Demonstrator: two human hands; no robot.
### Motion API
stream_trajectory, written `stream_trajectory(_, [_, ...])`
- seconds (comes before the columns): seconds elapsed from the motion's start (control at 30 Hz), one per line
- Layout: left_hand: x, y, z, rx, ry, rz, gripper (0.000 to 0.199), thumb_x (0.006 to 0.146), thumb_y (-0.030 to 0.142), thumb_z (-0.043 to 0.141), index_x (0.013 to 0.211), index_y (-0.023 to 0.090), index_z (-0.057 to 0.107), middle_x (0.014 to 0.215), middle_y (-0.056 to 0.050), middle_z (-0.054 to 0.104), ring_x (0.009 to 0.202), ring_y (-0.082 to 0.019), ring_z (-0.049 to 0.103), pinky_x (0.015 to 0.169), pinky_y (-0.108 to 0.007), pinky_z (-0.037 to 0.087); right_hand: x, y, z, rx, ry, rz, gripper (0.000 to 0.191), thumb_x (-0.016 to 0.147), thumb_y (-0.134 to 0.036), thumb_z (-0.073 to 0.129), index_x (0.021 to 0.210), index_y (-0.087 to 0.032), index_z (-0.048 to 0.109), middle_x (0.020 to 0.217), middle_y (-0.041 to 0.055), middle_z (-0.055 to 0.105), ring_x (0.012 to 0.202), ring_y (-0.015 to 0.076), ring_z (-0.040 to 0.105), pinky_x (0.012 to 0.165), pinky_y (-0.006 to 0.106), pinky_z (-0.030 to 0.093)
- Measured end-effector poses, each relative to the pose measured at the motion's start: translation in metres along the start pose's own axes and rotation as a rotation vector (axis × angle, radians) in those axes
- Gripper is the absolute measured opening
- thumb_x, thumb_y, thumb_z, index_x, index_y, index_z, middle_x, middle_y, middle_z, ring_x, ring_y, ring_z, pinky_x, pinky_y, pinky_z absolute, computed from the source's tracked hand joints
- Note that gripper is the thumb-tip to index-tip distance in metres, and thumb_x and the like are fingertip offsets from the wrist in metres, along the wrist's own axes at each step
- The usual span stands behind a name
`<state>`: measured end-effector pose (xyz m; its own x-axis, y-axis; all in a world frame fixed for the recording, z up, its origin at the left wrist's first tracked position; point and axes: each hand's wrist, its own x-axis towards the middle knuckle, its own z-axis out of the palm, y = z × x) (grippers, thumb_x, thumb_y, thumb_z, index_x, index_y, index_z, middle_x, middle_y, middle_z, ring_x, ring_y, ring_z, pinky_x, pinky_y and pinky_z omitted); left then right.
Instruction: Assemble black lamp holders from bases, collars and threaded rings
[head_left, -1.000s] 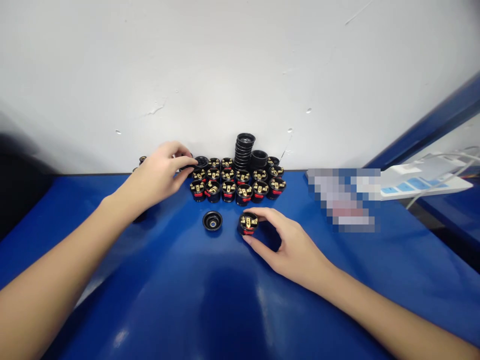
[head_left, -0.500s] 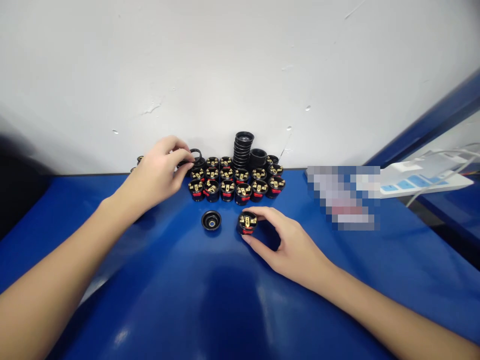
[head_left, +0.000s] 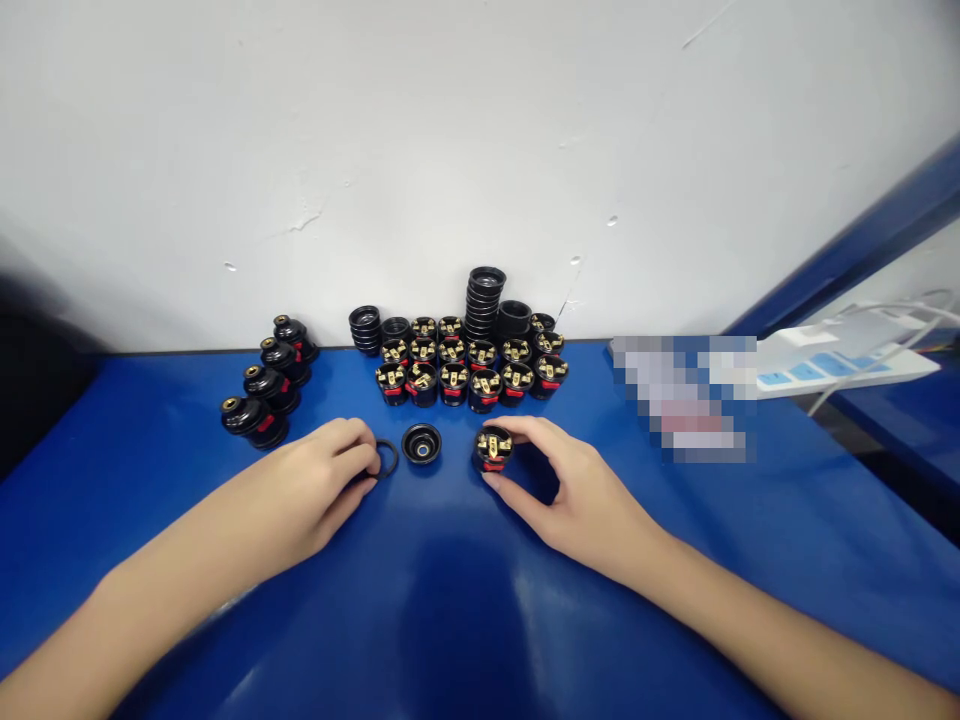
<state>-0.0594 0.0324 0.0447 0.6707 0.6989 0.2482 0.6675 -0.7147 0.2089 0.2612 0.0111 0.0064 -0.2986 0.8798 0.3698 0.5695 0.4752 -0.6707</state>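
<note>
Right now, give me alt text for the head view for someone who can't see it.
A person's left hand holds a thin black ring beside a black cup; the right hand grips a black part with golden contacts. Behind, on the blue table, stand similar parts and stacked black cups.

Spread over a glossy blue bench (head_left: pixel 570 640): at the left, a slanting line of four black domed parts (head_left: pixel 274 390) with gold-coloured tips and some red showing; across the back middle, close-packed rows of round black sockets (head_left: pixel 454 383) with gold-coloured contacts and red tabs; rising behind, a tall stack of black cups (head_left: pixel 486 303) beside a wide black collar (head_left: pixel 514 318), and farther left a shorter stack (head_left: pixel 365 330). Set apart in front, a single open black dish (head_left: pixel 421 445). At the right, something pixelated (head_left: pixel 679 405), unreadable.
</note>
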Motion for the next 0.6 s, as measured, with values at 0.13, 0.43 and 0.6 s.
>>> stream_trajectory(0.13, [0.001, 0.005, 0.004, -0.001, 0.003, -0.026, 0.022, 0.11, 0.035, 0.059, 0.127, 0.024, 0.067, 0.115, -0.009, 0.075, 0.097, -0.026, 0.076, 0.082, -0.037, 0.064, 0.0, 0.0, 0.001, 0.012, 0.005, -0.01, 0.032, 0.1, -0.021, 0.072, 0.131, -0.026, 0.066, 0.124, 0.0081, 0.082, 0.115, 0.0276, 0.081, 0.104, 0.047, 0.067])
stream_trajectory(0.43, [0.018, 0.012, 0.028, 0.067, 0.126, 0.111, 0.021, 0.113, 0.021, 0.057, 0.126, 0.019, 0.074, 0.113, -0.01, 0.077, 0.103, -0.024, 0.073, 0.089, -0.037, 0.064, 0.0, -0.001, 0.002, 0.005, 0.008, -0.008, 0.032, 0.101, -0.02, 0.072, 0.132, -0.025, 0.066, 0.125, 0.0075, 0.081, 0.116, 0.0273, 0.08, 0.106, 0.046, 0.066])
stream_trajectory(0.6, [0.037, 0.015, 0.04, 0.09, 0.178, 0.13, 0.021, 0.112, 0.022, 0.059, 0.121, 0.015, 0.076, 0.108, -0.01, 0.076, 0.099, -0.025, 0.073, 0.085, -0.038, 0.065, -0.001, 0.001, 0.003, -0.002, 0.007, -0.02, 0.033, 0.101, -0.021, 0.072, 0.132, -0.024, 0.066, 0.125, 0.0076, 0.081, 0.116, 0.0272, 0.08, 0.106, 0.045, 0.066])
